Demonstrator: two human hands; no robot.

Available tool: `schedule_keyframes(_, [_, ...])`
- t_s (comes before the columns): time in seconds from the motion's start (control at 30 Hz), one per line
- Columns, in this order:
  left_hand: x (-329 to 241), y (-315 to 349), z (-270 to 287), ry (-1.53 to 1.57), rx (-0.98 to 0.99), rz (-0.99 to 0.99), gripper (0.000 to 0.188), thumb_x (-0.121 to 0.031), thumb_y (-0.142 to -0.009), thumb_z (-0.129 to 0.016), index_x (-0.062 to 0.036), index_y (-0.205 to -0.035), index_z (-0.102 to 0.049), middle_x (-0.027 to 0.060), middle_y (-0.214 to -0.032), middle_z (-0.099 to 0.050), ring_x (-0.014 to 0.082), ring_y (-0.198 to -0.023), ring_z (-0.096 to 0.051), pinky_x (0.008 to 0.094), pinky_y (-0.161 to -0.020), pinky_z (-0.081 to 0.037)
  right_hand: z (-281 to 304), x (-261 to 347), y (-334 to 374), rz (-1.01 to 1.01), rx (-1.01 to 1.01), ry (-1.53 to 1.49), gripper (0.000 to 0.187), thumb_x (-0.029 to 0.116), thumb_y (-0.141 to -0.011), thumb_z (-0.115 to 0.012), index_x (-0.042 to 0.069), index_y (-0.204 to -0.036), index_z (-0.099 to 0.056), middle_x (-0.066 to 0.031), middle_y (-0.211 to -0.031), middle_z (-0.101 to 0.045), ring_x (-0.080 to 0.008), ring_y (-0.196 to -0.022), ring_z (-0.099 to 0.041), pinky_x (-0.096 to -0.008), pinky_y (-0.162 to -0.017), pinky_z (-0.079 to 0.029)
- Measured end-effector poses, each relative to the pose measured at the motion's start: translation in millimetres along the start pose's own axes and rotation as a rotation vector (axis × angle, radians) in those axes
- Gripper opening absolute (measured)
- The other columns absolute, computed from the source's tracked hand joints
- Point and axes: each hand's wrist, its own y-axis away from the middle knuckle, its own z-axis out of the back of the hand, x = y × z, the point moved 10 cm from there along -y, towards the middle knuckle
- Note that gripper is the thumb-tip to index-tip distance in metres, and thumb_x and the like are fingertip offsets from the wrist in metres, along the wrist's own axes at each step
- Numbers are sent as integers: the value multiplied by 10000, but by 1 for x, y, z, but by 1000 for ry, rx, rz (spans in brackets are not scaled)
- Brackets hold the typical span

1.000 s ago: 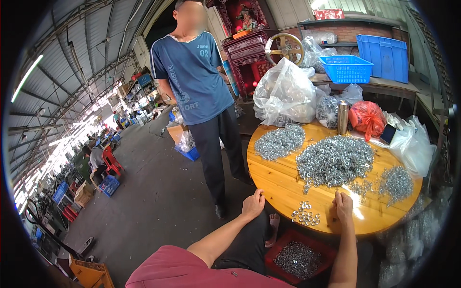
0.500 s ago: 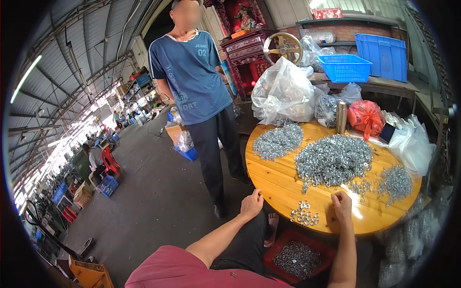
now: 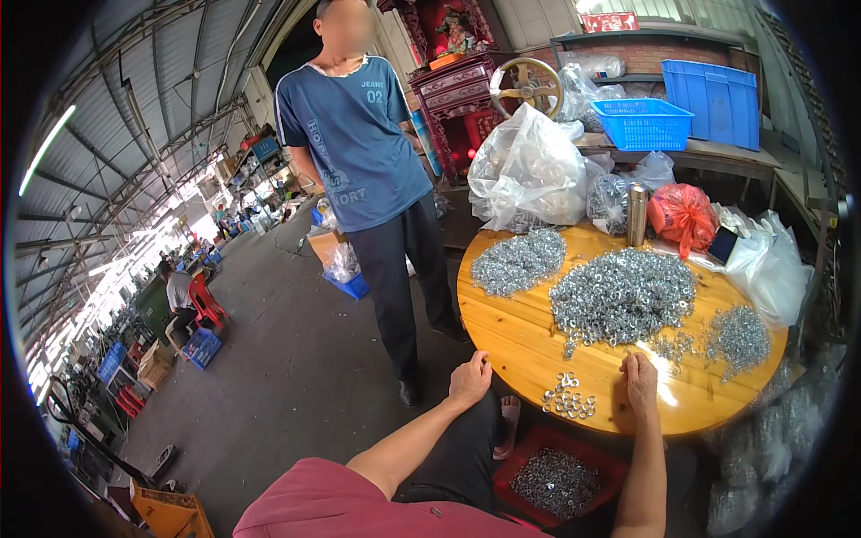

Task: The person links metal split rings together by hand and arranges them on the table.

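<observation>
My left hand [image 3: 470, 379] rests at the near left edge of the round wooden table [image 3: 511, 336], its fingers curled together; whether anything is in them is hidden. Over the tabletop, my right hand [image 3: 639, 380] is closed with the fingertips pointing down, and what it holds, if anything, cannot be made out. Between the hands lies a small group of shiny metal rings [image 3: 569, 398]. Just beyond my right hand is a large heap of small metal rings [image 3: 623, 298]. Smaller heaps of metal parts sit at the far left [image 3: 518, 262] and at the right [image 3: 738, 343].
Below the table edge stands a red bin [image 3: 611, 478] of metal parts. A person [image 3: 363, 170] in a blue shirt stands across to the left. At the table's back are a clear plastic bag [image 3: 529, 170], a steel flask [image 3: 637, 215] and a red bag [image 3: 682, 220]. Blue baskets [image 3: 641, 125] sit behind.
My right hand has shifted very slightly, its fingers tilting a little downward. My left hand, the ring heaps and the standing person look much the same.
</observation>
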Motion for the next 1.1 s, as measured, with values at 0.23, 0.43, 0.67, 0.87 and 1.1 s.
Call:
schedule_keyframes(0.23, [0,-1,-2,-15,-4,-2,231,-145,-869,-552,-63,-1084,-556,91,-648,-632,329,-570,-598,397,-531,-467,1,21,2,218,-48,67,105,18,-892,-496,13,-940,-589,-57,-770,-591,-120,-643,-510,-226,-561,-403])
schedule_keyframes(0.43, [2,0,0,4,14,14,224,-170,-868,-539,-84,-1075,-547,118,-685,-657,354,-599,-624,426,-543,-480,0,114,23,216,-30,-66,265,-81,-801,-506,29,-1032,-579,-42,-818,-585,-112,-679,-499,-218,-624,-403])
schedule_keyframes(0.67, [8,-2,-4,47,56,27,227,-165,-866,-539,-78,-1076,-552,106,-686,-658,353,-611,-625,431,-554,-478,28,393,118,919,-79,-152,443,322,-857,-661,74,-1188,-503,-53,-879,-542,-148,-729,-477,-270,-660,-394])
schedule_keyframes(0.87, [-12,-13,-6,139,19,-13,227,-162,-863,-542,-78,-1074,-557,95,-687,-659,352,-618,-624,425,-555,-473,140,391,93,851,-176,-39,405,288,-847,-652,71,-1159,-511,-53,-866,-550,-150,-718,-481,-269,-654,-399])
schedule_keyframes(1.1, [22,-4,3,123,-52,42,244,-215,-852,-526,-112,-1065,-585,117,-776,-684,389,-719,-640,458,-618,-487,60,400,188,883,-191,140,353,239,-834,-641,68,-1119,-521,-52,-849,-562,-152,-701,-486,-269,-647,-406])
